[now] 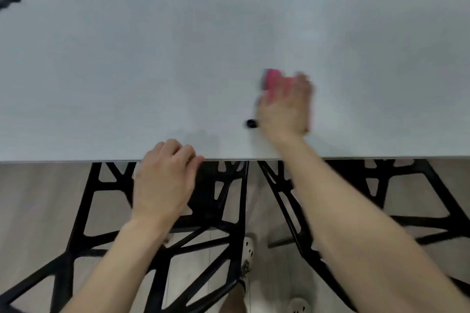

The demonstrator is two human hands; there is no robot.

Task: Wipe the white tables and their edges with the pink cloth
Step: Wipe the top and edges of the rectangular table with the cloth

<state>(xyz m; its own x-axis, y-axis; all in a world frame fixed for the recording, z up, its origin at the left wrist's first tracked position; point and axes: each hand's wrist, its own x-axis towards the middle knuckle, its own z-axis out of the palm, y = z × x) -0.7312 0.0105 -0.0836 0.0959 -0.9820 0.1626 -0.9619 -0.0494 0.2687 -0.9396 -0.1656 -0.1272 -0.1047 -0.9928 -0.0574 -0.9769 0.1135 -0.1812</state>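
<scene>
Nearest me were two bare forearms above black lattice chairs (pixel 211 211) standing below the white counter (pixel 127 71). At the counter's near edge the left hand (pixel 165 180) rested with its fingers loosely bent on top, holding nothing I could see. Further in, right of the middle, the right hand (pixel 284 107), blurred, lay fairly flat on the pink cloth (pixel 270 79), pressing it to the counter, with a small black object (pixel 251 123) just beside its wrist.

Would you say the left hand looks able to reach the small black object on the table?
Probably yes: the left hand rests at the near edge of the white table, with only bare surface between it and the small black object, which lies beside the right hand.
</scene>
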